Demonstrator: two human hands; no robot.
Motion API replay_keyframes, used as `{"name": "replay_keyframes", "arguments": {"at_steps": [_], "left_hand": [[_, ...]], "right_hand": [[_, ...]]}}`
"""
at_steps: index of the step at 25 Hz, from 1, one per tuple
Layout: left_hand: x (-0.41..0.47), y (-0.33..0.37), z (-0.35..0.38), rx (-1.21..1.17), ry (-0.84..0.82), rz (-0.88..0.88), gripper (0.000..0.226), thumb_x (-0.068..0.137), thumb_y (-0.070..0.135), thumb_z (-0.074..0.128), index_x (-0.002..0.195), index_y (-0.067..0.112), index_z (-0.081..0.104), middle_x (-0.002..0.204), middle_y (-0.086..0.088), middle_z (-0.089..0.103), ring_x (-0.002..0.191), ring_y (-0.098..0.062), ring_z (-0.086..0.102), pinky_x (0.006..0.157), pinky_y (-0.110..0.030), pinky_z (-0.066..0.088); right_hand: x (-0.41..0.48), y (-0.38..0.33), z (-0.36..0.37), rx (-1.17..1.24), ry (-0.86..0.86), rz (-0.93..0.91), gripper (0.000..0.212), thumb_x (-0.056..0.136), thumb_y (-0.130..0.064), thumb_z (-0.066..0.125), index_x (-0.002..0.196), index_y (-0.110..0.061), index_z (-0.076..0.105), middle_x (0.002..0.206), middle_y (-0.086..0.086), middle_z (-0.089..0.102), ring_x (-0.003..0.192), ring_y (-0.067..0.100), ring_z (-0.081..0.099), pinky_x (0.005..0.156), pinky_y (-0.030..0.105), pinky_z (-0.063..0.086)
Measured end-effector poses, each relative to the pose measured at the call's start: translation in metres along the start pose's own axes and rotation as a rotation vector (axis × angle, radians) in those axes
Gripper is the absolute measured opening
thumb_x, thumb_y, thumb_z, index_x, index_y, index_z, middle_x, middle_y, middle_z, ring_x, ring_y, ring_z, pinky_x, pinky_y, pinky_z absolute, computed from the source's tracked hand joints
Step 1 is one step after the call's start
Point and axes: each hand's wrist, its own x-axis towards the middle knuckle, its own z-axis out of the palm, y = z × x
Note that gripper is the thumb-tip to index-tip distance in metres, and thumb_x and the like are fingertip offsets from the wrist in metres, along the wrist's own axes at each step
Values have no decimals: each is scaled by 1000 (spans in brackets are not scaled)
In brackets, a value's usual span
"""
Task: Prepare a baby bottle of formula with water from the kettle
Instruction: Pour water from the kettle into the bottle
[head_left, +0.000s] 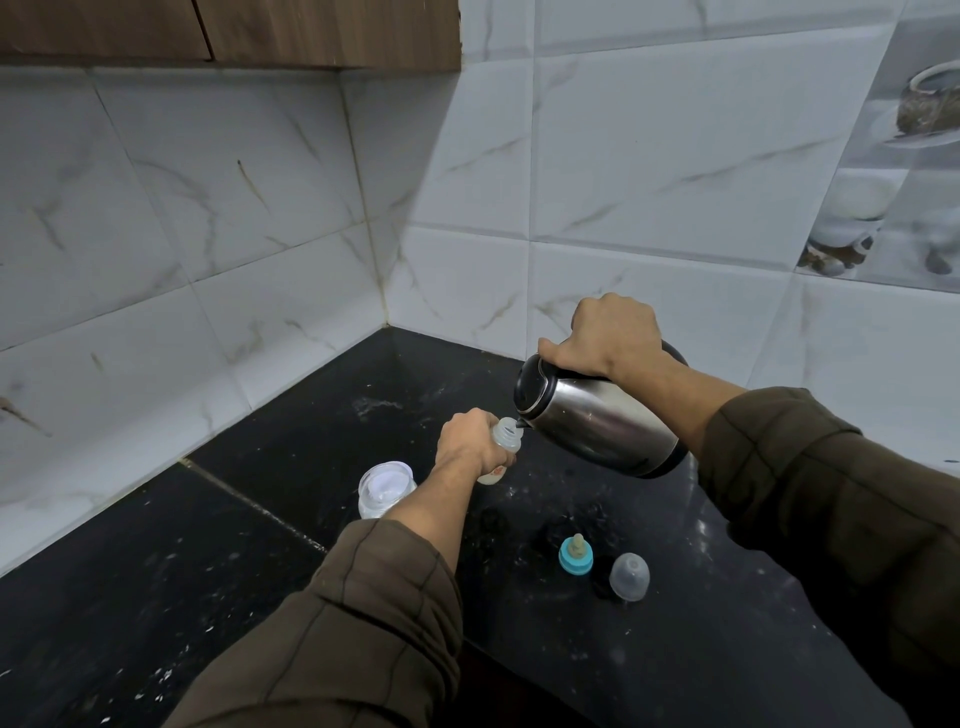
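Nearest me, at 5 o'clock on the black counter (208, 545), I see 2 loose parts just beside each other: a teal-ringed teat (575, 555) and a clear cap (629, 576). At 7 o'clock of the bottle stands an open jar (385, 489) of white powder. My left hand (470, 441) is wrapped tight around the bottle (506, 435), tilted toward 1 o'clock. Beyond, my right hand (605, 338) is clenched on the handle of the kettle (597, 415), its spout at the bottle's mouth.

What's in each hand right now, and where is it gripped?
Left hand holds the baby bottle around its body, below the open neck. Right hand holds the steel kettle by its top handle, tilted spout-down at the bottle's mouth.
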Motion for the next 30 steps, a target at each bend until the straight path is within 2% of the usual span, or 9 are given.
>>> {"name": "replay_keyframes", "arguments": {"at_steps": [24, 30], "left_hand": [[-7, 1, 0, -7, 0, 11, 50, 71, 35, 92, 118, 28, 76, 107, 1, 76, 103, -19, 69, 89, -35, 54], [-10, 2, -1, -9, -7, 12, 50, 74, 34, 91, 121, 27, 74, 112, 0, 75, 109, -21, 68, 90, -35, 52]], "right_hand": [[-7, 0, -3, -8, 2, 11, 56, 82, -67, 56, 59, -16, 48, 61, 1, 48, 63, 27, 50, 65, 32, 40], [-8, 0, -4, -15, 2, 20, 55, 82, -67, 55, 60, -17, 50, 62, 1, 49, 57, 23, 45, 64, 32, 39]]}}
